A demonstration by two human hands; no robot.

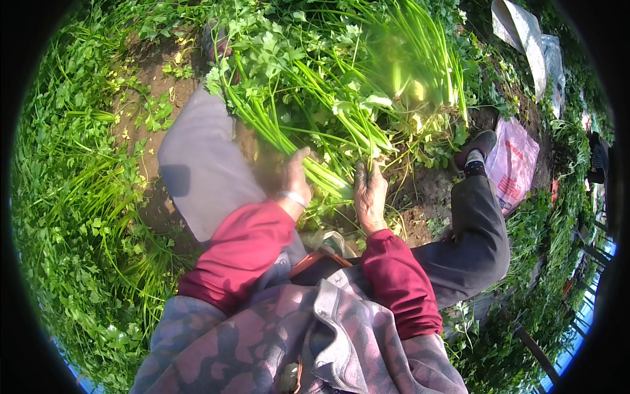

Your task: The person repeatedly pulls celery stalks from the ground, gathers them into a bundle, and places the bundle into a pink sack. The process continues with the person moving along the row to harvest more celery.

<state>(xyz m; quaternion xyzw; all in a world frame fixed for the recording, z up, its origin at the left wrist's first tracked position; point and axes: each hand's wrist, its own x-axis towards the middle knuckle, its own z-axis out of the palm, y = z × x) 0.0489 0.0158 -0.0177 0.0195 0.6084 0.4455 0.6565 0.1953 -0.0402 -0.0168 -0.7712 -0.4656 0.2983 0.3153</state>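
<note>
My left hand [296, 181], with a pale band at the wrist, is closed around a bunch of green celery stalks [261, 125] whose leaves point to the upper left. At the cut or root end of those stalks is my right hand [370, 189], its fingers pinched together; whether something small is between them cannot be told. More celery stalks [354, 125] lie just beyond the hands, their bases close to my right fingertips. Farther off at the upper right rests a larger pile of celery [443, 64] with roots showing.
Leafy plants [64, 197] grow thickly on the left. Bare soil [157, 88] shows beside my left leg. A pink printed plastic bag [514, 157] lies by my right shoe [476, 147]. White sheeting [524, 39] is at the upper right, and dark poles [536, 352] stand at lower right.
</note>
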